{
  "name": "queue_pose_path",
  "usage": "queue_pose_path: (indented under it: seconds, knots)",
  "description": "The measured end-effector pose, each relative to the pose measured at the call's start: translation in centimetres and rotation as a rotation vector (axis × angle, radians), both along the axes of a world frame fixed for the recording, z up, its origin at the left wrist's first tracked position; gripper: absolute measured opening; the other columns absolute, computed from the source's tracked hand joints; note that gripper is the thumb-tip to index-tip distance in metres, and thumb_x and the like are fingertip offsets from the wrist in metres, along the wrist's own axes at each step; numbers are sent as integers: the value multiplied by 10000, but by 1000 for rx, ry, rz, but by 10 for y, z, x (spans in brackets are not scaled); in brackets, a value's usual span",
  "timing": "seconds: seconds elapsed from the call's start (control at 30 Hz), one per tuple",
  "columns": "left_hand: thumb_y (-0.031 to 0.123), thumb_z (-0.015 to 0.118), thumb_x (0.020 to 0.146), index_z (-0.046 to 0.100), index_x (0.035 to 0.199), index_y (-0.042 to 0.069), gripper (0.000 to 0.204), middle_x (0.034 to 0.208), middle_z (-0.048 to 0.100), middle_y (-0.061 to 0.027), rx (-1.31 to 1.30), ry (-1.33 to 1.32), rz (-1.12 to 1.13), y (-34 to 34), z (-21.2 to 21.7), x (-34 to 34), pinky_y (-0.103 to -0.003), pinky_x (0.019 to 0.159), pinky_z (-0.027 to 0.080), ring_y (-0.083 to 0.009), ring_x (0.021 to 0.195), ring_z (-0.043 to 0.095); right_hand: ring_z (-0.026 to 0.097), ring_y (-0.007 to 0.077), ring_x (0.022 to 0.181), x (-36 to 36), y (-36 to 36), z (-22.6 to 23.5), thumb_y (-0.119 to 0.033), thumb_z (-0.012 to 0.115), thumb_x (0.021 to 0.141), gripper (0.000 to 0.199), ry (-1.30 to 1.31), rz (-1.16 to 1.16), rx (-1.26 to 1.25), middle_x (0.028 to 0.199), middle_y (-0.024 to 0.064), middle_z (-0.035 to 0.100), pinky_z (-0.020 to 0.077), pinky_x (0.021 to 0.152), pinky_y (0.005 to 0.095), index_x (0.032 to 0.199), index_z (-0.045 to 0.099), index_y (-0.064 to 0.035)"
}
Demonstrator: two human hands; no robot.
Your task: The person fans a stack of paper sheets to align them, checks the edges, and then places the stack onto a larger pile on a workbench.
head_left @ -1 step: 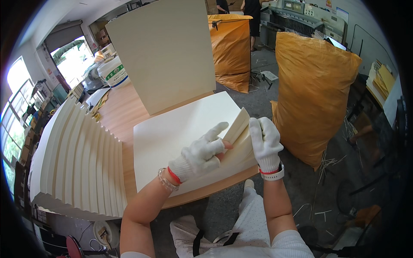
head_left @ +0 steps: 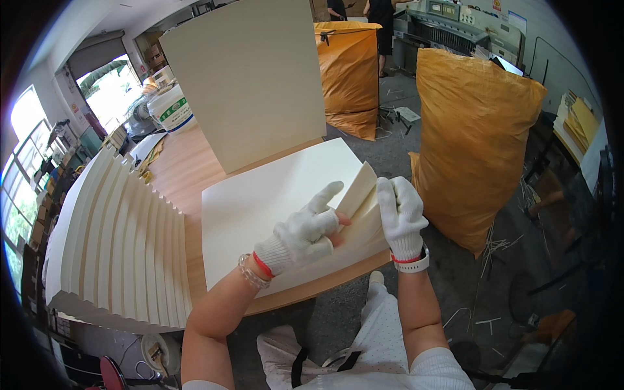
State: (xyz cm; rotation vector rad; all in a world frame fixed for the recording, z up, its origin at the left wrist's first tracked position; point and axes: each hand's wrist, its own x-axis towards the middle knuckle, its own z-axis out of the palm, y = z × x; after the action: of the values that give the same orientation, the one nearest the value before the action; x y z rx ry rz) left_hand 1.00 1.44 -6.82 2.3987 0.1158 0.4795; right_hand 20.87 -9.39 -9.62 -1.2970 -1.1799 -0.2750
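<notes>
A stack of large white paper sheets (head_left: 260, 201) lies in front of me on the table, its right edge bent upward. My right hand (head_left: 401, 211), in a white knitted glove, is closed on that raised edge. Over the stack, my left hand (head_left: 304, 227) has its fingers apart in a glove that leaves some fingertips bare. Those fingertips are slightly blurred and sit against the curled paper flap (head_left: 357, 190). How many sheets the right hand pinches is hidden by the glove.
To the left stands a tall pile of paper in stepped, offset batches (head_left: 123, 244). A big upright pale stack (head_left: 250, 84) rises behind on the wooden table (head_left: 175, 159). Orange sacks (head_left: 474, 136) stand on the floor at right. Two people are far back near a machine (head_left: 448, 29).
The fingertips of my left hand shift very slightly against the paper flap, which tilts a little. My right hand keeps its place on the edge.
</notes>
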Motion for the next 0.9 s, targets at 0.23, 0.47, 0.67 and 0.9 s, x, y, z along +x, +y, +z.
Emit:
queue_pose_path:
  seconds: [0.23,0.47,0.67,0.9]
  knots:
    - [-70,796,711,669,1117,57,443,1615,245,-279,72,-111,117,-9,-2,2,-389,962,504,-369,1316,528,462,265,554,2,1,-5,-101,635,975,274,27,-5,-5,655,108,442,380,536,398,756,500,-5]
    - [-12,751,765,654,1094,52,349,1555,340,-304,88,48,50,-9,11,0,-403,966,515,-423,1275,555,479,275,566,-1,-2,-1,-98,641,971,251,21,17,-3,670,109,464,393,545,396,772,519,-8]
    - [-61,754,756,678,1008,52,287,1554,369,-279,44,-71,114,-12,0,3,-380,913,521,-358,1270,563,486,281,573,0,-1,-3,-93,635,973,231,-12,-13,-4,671,110,463,391,538,401,788,527,-4]
    - [-105,706,741,676,1023,52,324,1598,303,-268,-83,-135,88,-12,1,2,-360,908,526,-344,1200,617,466,277,565,0,1,-4,-93,627,979,265,6,33,87,659,108,451,382,542,399,763,504,-1]
